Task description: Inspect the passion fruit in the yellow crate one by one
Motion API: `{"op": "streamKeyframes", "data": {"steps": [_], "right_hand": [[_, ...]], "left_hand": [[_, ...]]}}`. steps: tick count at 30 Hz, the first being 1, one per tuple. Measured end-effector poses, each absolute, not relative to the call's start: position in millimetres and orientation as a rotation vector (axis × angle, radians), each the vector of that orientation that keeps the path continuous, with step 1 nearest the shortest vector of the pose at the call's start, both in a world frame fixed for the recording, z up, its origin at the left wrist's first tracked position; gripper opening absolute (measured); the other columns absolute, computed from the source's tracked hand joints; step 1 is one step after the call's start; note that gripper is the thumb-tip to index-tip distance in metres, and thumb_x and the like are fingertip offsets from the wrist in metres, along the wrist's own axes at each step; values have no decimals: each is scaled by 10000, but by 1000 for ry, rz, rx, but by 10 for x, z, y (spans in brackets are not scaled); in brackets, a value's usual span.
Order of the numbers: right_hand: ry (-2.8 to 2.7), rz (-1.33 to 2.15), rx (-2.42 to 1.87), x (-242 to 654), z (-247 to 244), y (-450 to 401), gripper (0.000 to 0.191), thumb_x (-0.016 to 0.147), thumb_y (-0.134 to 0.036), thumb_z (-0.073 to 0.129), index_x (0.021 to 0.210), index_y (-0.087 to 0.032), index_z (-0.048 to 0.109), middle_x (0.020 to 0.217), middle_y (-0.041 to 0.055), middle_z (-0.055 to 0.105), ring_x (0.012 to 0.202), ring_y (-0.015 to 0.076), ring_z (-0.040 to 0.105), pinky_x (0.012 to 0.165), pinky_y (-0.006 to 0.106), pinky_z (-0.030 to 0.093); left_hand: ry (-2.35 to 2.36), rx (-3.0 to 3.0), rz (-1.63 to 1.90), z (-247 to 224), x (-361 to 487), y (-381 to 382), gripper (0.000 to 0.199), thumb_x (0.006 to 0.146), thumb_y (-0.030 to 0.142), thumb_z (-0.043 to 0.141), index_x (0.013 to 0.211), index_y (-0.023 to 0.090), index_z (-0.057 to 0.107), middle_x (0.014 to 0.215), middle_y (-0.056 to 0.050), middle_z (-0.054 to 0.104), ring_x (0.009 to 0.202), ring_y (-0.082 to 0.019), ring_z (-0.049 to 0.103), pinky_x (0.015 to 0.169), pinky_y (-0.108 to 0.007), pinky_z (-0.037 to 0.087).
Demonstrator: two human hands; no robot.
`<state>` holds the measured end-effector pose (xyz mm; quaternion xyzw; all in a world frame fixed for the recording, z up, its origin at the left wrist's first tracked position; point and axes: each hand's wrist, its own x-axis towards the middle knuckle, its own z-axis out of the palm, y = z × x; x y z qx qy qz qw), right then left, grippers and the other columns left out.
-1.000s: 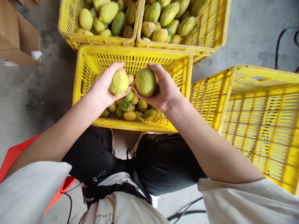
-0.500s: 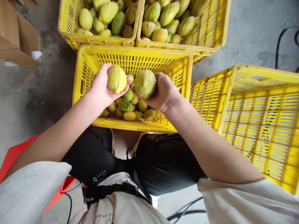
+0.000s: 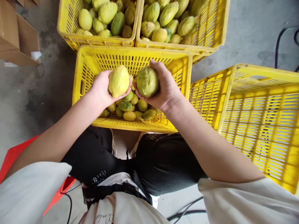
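My left hand [image 3: 101,88] cups a yellow lemon-shaped fruit [image 3: 118,81], its fingers curled beneath it. In my right hand [image 3: 167,88] sits a rounder, ribbed green-yellow fruit [image 3: 147,81], with the thumb raised along its upper side. The two fruits are side by side with a narrow gap between them. Both hands are over a yellow slatted crate [image 3: 112,126] in front of me. Several smaller green and yellow fruits [image 3: 129,116] lie at its bottom, some hidden behind my hands.
Two more yellow crates stand beyond, the left crate [image 3: 98,39] and right crate [image 3: 187,46] both holding similar fruits. Another yellow crate [image 3: 257,124] is at my right. A cardboard box [image 3: 28,37], a red object [image 3: 17,152] and black cables [image 3: 187,214] lie around.
The yellow fruit has turned in my left hand, its pointed end now toward the lower left. My right thumb has lifted, and the green-yellow fruit has rolled slightly, showing its ribs.
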<state>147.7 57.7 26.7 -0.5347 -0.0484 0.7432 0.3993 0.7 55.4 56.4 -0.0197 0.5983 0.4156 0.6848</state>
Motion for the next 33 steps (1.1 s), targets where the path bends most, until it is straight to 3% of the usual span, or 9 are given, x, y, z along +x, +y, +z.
{"op": "streamKeyframes", "data": {"steps": [5,8,10,13,17,22,27,30,33], "right_hand": [[-169,1842,-1372,1465,258,572,304,1185,-422,881,1035,-329,634,881,-61,760,864,178,788,700,241,688],[-200,1859,-1311,1453,238,545,298,1182,-401,895,1065,-316,634,867,-77,745,879,164,787,827,250,730],[-259,1871,-1293,1453,216,534,304,1138,-382,934,1093,-318,640,920,-67,779,1005,186,826,946,269,748],[-326,1876,-1304,1462,201,539,260,1094,-322,927,1155,-342,674,1015,-47,828,1226,232,853,1101,324,757],[-254,1918,-1349,1470,269,566,126,1192,-360,762,1120,-330,664,1026,-21,814,1208,220,852,1107,320,763],[-166,1958,-1402,1501,243,597,329,1312,-479,520,1057,-302,629,1032,12,796,1195,189,855,1059,287,751],[-412,1905,-1402,1536,63,618,232,1172,-552,688,1063,-349,661,1018,41,834,1332,283,855,1057,378,792],[-386,1926,-1410,1508,142,599,191,1105,-533,616,1015,-371,660,936,76,807,1368,320,841,1026,416,811],[-329,1991,-1376,1464,264,566,184,1083,-500,588,952,-373,612,956,107,812,1368,349,836,1048,468,818]], "left_hand": [[1349,-68,948,537,29,558,399,1287,250,423,1471,199,773,895,-53,787,643,-187,736,593,-246,593],[1411,-68,952,542,36,562,401,1304,278,422,1467,232,785,897,-46,794,704,-208,754,628,-267,617],[1432,-76,961,559,35,563,351,1326,359,475,1462,265,785,903,-36,801,744,-216,769,650,-268,639],[1427,-39,947,577,20,565,287,1313,492,626,1333,258,792,897,-45,791,702,-209,768,597,-251,623],[1419,43,944,571,14,569,239,1300,362,677,1111,224,728,849,-27,740,601,-142,719,545,-192,587],[1445,-34,1009,542,44,559,16,1226,277,758,1232,268,747,907,-10,783,680,-187,789,674,-266,725],[1417,-96,1031,495,31,550,157,1217,348,748,1367,309,774,1029,-50,850,902,-271,899,829,-343,783],[1354,-100,1020,475,23,551,231,1229,365,675,1428,310,779,1108,-79,884,1119,-332,943,984,-423,808],[1364,-75,988,478,32,542,252,1257,305,579,1417,283,772,1100,-72,887,1237,-330,935,1120,-469,786]]}}
